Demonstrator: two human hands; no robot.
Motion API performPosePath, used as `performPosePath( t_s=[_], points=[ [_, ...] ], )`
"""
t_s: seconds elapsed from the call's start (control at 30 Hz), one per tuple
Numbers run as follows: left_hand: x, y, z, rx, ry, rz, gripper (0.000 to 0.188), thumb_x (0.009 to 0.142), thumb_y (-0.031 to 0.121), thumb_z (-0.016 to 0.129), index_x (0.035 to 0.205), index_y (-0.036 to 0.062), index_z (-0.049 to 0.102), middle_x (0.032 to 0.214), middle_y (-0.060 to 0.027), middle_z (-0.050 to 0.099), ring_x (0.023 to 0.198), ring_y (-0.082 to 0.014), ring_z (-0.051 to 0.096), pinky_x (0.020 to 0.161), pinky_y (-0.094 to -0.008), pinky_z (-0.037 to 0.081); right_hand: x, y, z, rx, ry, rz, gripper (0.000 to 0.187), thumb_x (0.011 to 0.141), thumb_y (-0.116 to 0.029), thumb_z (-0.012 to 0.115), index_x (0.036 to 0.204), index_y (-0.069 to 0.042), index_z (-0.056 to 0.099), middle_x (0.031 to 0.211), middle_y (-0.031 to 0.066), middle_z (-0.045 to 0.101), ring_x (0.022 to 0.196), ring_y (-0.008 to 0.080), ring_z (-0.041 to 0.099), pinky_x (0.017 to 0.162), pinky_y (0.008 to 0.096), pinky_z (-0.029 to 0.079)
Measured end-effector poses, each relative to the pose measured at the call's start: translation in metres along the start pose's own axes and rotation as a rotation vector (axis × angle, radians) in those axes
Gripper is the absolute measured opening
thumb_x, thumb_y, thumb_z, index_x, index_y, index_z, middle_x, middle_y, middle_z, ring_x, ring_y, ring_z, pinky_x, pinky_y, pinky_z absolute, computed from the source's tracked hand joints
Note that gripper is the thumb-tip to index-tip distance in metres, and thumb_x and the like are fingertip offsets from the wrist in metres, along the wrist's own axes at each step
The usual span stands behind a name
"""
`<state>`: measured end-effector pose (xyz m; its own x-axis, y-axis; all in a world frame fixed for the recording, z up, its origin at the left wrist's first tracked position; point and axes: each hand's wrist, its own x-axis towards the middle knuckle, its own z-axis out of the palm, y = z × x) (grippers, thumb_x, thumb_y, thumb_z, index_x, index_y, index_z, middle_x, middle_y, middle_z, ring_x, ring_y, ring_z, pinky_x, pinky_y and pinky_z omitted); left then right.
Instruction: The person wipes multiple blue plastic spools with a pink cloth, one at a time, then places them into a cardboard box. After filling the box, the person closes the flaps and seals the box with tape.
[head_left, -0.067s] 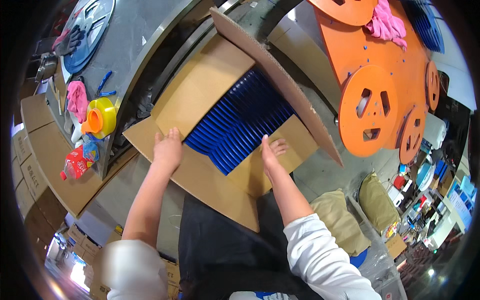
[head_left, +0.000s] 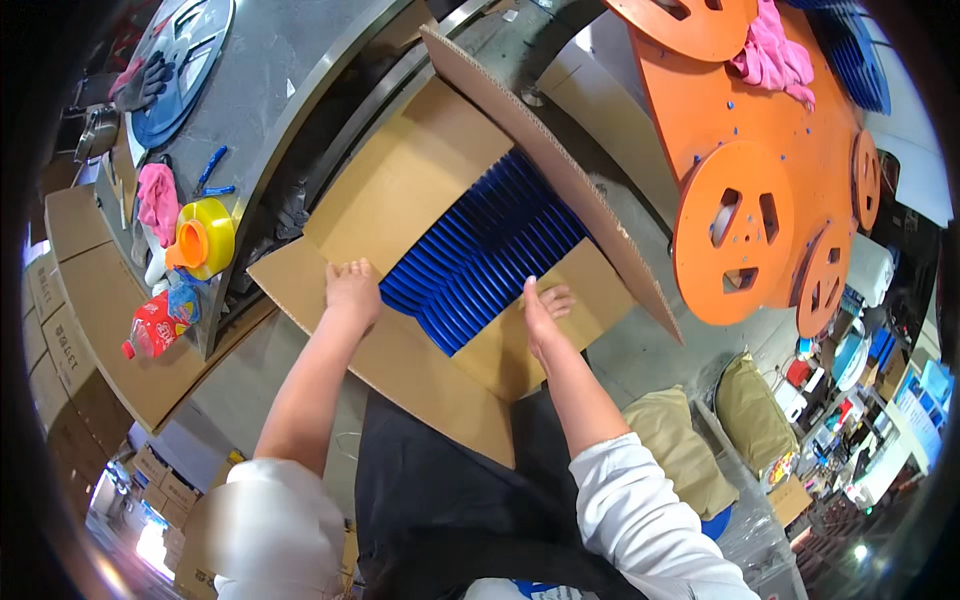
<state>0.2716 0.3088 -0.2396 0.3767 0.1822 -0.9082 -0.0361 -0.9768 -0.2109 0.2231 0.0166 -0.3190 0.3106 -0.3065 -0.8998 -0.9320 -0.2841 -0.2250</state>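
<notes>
1. We stand over an open cardboard box [head_left: 400, 190], its flaps folded outward and a long far flap standing up just beyond both hands; the box holds the same place before us as a moment ago.
2. Between the hands, a packed row of blue ribbed plastic pieces [head_left: 480, 260] stands on edge inside the box, running away from us toward the raised flap. It has not visibly shifted.
3. Our left hand [head_left: 352, 290] rests flat, fingers together and holding nothing, on the near flap at the row's left end, pressed down as before.
4. Our right hand [head_left: 540, 310] lies against the row's right end, fingers curled over the box edge, nothing pinched. It sits a touch closer to the blue pieces than a tenth of a second earlier, which suggests we are squaring the row into the box.
5. Beyond the right hand lies an orange panel [head_left: 790, 150] with round cut-outs, a pink cloth [head_left: 770, 50] on it.
6. Left of the left hand sit a yellow tape roll [head_left: 205, 240] and a red pouch [head_left: 155, 325].
</notes>
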Motion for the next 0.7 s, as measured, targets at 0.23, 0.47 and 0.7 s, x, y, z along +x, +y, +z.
performPosePath(
  t_s=[0.23,0.47,0.7],
  points=[
    [-0.048,-0.015,-0.029,-0.264,0.308,0.172,0.052,0.086,0.023,0.060,0.133,0.0028,0.050,0.145,-0.0176,0.044,0.139,-0.0312,0.036,0.115,-0.0526,0.020,0.023,0.009,-0.005,-0.087,0.003,0.016,0.103,0.087,-0.078,0.028,0.153,-0.006,-0.004,0.158,0.0245,-0.011,0.146,0.0393,-0.011,0.115,0.0565,0.000],
    [0.001,-0.068,0.001,-0.827,1.250,0.110,0.044,0.097,0.027,0.041,0.134,0.0069,0.051,0.147,-0.0171,0.041,0.140,-0.0330,0.033,0.116,-0.0468,0.021,-0.034,-0.073,-0.077,0.287,-0.318,-0.188,0.063,0.097,-0.046,0.051,0.138,0.000,0.046,0.140,0.0223,0.048,0.130,0.0351,0.045,0.111,0.0455,0.032],
    [0.128,0.029,-0.050,-0.708,1.076,-0.317,0.052,0.096,0.033,0.047,0.146,0.0237,0.037,0.140,-0.0161,0.046,0.135,-0.0336,0.036,0.113,-0.0502,0.026,-0.077,-0.246,-0.135,-1.034,0.413,-1.487,0.053,0.102,-0.034,0.030,0.143,-0.001,0.039,0.147,0.0157,0.040,0.138,0.0275,0.034,0.115,0.0409,0.024]
  ],
)
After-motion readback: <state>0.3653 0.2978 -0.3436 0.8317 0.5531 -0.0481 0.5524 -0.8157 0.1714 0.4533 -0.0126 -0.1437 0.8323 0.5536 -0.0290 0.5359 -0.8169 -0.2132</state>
